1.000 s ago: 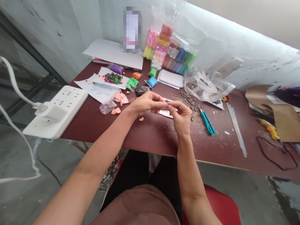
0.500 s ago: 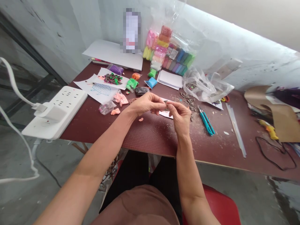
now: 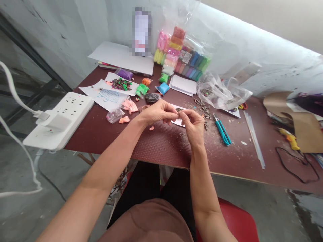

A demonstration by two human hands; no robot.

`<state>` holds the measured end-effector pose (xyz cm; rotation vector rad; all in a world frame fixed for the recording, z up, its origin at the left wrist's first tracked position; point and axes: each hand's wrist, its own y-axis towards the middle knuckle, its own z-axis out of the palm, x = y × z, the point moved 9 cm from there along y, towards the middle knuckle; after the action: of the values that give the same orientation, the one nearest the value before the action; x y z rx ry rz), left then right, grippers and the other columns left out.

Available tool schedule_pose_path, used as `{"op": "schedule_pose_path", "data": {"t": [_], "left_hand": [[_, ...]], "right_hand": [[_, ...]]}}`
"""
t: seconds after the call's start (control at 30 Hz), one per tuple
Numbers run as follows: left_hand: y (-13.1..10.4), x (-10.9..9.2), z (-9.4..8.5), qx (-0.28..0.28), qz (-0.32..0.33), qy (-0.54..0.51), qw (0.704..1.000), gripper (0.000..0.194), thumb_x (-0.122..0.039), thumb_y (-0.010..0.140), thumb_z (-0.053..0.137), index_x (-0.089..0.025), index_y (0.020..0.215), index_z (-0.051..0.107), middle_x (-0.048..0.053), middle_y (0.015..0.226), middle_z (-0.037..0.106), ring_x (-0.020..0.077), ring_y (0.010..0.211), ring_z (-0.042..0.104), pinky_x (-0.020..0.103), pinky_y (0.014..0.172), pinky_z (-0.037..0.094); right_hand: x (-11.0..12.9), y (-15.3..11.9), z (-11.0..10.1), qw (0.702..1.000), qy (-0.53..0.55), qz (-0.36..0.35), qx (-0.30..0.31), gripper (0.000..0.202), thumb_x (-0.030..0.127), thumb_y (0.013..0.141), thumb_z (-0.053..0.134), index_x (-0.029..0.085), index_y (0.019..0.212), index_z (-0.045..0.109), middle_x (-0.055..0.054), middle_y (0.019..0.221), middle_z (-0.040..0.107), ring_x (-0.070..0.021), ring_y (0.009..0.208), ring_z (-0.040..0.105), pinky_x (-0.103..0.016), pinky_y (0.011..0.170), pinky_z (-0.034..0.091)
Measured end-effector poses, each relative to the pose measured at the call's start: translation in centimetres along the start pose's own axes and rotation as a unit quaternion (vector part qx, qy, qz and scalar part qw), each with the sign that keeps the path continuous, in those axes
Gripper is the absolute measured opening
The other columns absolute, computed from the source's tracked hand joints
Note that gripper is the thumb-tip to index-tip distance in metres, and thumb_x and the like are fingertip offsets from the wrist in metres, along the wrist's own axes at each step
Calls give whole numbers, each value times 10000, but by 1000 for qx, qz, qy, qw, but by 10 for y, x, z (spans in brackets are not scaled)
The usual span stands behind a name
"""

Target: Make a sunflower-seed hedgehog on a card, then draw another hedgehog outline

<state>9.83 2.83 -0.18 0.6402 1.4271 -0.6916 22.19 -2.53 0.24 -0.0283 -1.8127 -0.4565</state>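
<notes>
My left hand [image 3: 158,113] and my right hand [image 3: 195,126] meet above the table, fingertips pinched together. Whatever sits between them is too small and hidden to make out. Beneath them lies a small white paper [image 3: 175,123] with a few dark striped seeds [image 3: 179,109] showing past the fingers. To the right of my right hand are loose sunflower seeds [image 3: 202,108] and teal-handled snips [image 3: 222,131]. A scrap of pink clay [image 3: 151,128] rests below my left hand. Farther left are a pink clay lump [image 3: 124,119] and an opened pink clay pack [image 3: 130,106].
A hedgehog-like drawing [image 3: 109,95], a green clay pack [image 3: 142,90] and a white power strip [image 3: 60,124] are on the left. Clay packs [image 3: 171,53] stand against the wall. Glue sticks [image 3: 254,139] and a yellow glue gun [image 3: 290,139] lie on the right.
Both hands stay close together in nearly the same place. The fingertips have shifted slightly, and more of the seeds behind them shows.
</notes>
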Motion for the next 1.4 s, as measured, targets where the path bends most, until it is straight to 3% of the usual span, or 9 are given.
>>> {"op": "schedule_pose_path", "data": {"t": [0.2, 0.33, 0.43, 0.57, 0.83, 1.0, 1.1, 1.27, 1.4], "left_hand": [[0, 0, 0, 7, -22, 20, 1000, 44, -152, 764, 771, -110, 751, 769, 4, 583, 649, 61, 486, 518, 166, 466, 358], [0, -2, -2, -5, -12, 22, 1000, 155, -167, 824, 737, -113, 679, 732, 2, 564, 625, 65, 496, 539, 163, 477, 384], [2, 1, -3, -16, -14, 18, 1000, 181, -171, 842, 735, -115, 671, 724, 11, 599, 646, 59, 498, 552, 160, 476, 387], [4, 7, -5, -35, -21, 15, 999, 162, -167, 879, 706, -110, 734, 752, 28, 652, 682, 59, 499, 568, 167, 467, 385], [1, 1, 4, 9, -33, 35, 999, 256, -188, 920, 696, -117, 675, 720, 16, 554, 638, 60, 463, 528, 173, 468, 374], [2, 3, 3, -1, -36, 27, 999, 215, -188, 904, 724, -116, 701, 732, 26, 582, 658, 63, 476, 544, 174, 472, 383], [3, 4, 2, -7, -31, 25, 999, 194, -156, 893, 708, -111, 707, 739, 22, 600, 662, 62, 486, 549, 171, 478, 390], [1, 3, 6, 11, -35, 33, 999, 205, -149, 906, 679, -99, 718, 745, 17, 570, 652, 54, 465, 518, 168, 480, 380], [2, 3, 5, 0, -35, 33, 999, 236, -150, 913, 669, -98, 693, 734, 28, 593, 668, 55, 473, 539, 174, 490, 393]], "right_hand": [[-1, 0, 1, 1000, 19, 5, 6, 219, 433, 858, 767, 218, 819, 750, -11, 811, 741, -139, 715, 619, -294, 672, 503], [-2, 1, 0, 1000, -10, 6, 5, 247, 464, 887, 733, 221, 894, 773, -34, 872, 762, -156, 748, 646, -314, 689, 529], [-3, -2, -6, 999, -34, 1, -29, 249, 468, 924, 695, 234, 951, 775, -48, 907, 768, -173, 800, 670, -340, 741, 553], [-1, -9, -16, 995, -66, -7, -77, 215, 443, 924, 709, 239, 879, 759, -40, 842, 755, -178, 792, 673, -392, 826, 563], [-4, -10, -8, 997, -61, 3, -41, 146, 408, 890, 750, 283, 954, 789, -40, 904, 776, -194, 795, 676, -433, 837, 567], [-1, -13, -17, 992, -87, -13, -91, 164, 407, 908, 729, 258, 854, 771, -5, 799, 749, -161, 718, 638, -504, 1002, 517], [3, -15, -15, 990, -109, -22, -90, 182, 387, 908, 730, 254, 787, 760, 21, 774, 743, -138, 669, 614, -569, 1100, 436], [2, -15, -12, 989, -121, -10, -79, 154, 365, 888, 740, 242, 796, 758, 5, 787, 758, -150, 654, 620, -540, 1042, 483], [2, -14, -11, 989, -127, -7, -74, 158, 358, 906, 703, 231, 844, 775, -29, 850, 784, -191, 764, 699, -520, 1014, 511]]}}
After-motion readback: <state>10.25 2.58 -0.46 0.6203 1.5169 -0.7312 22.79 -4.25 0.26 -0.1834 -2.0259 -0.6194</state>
